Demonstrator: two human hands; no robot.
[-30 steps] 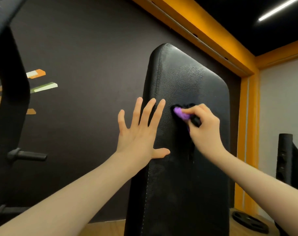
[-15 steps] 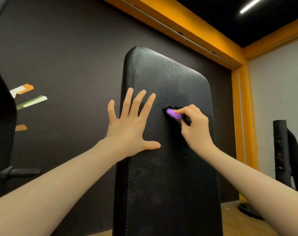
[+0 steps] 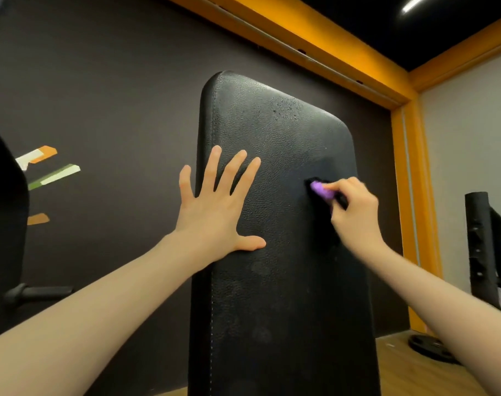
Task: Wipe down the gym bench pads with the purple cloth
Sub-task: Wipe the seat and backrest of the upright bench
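Note:
A tall black padded bench back (image 3: 278,281) stands upright in front of me, its grained surface scuffed near the top. My left hand (image 3: 215,212) lies flat with spread fingers against the pad's left edge. My right hand (image 3: 352,212) pinches a small bunched purple cloth (image 3: 319,190) and presses it onto the right side of the pad at mid height. Most of the cloth is hidden inside my fingers.
A dark wall with orange, green and white stripes (image 3: 49,170) is behind the pad. Orange trim (image 3: 409,195) frames the wall. A black machine part (image 3: 6,224) with a peg stands at left, another black upright (image 3: 481,252) at right, a weight plate (image 3: 432,350) on the wooden floor.
My right hand has slid the purple cloth to the right across the pad. My left hand stays flat on the left edge. My view has shifted a little.

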